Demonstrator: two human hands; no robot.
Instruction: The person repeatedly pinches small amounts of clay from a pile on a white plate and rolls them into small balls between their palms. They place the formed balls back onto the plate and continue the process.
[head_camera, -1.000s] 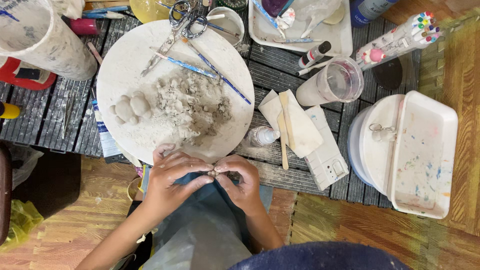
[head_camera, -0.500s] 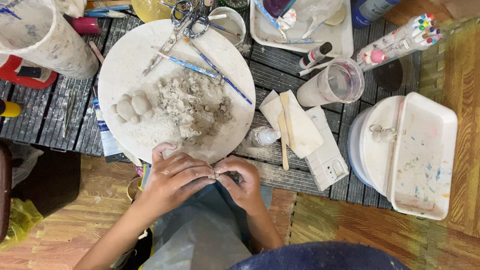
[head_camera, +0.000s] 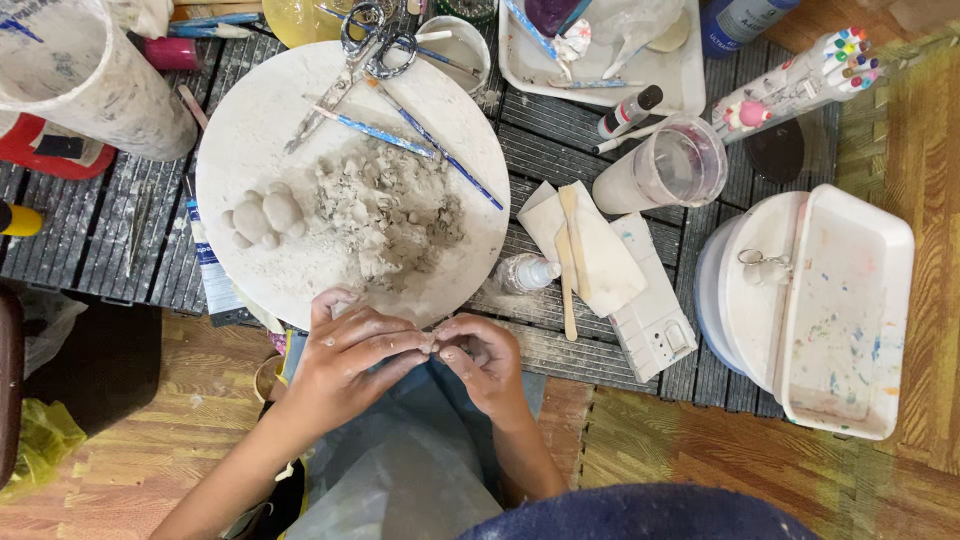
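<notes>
My left hand (head_camera: 350, 360) and my right hand (head_camera: 488, 362) meet just below the round white board (head_camera: 260, 130), fingertips pinched together on a small lump of grey clay (head_camera: 432, 345). Both hands are dusted with clay. On the board lies a heap of crumbled grey clay (head_camera: 385, 215), and to its left a small rounded clay figure (head_camera: 262, 215). Thin blue-handled tools (head_camera: 440, 150) and scissors (head_camera: 365, 45) rest on the board's far side.
A wooden stick (head_camera: 568, 260) lies on white paper right of the board, beside a small bottle (head_camera: 525, 272). A clear cup (head_camera: 665, 165), a bundle of coloured markers (head_camera: 800, 85) and a white paint-stained tray (head_camera: 850, 310) stand to the right. A large white tube (head_camera: 80, 75) is far left.
My left hand has slid a little to the right and down, closing in on the right hand; the fingertips stay pinched on the small clay lump.
</notes>
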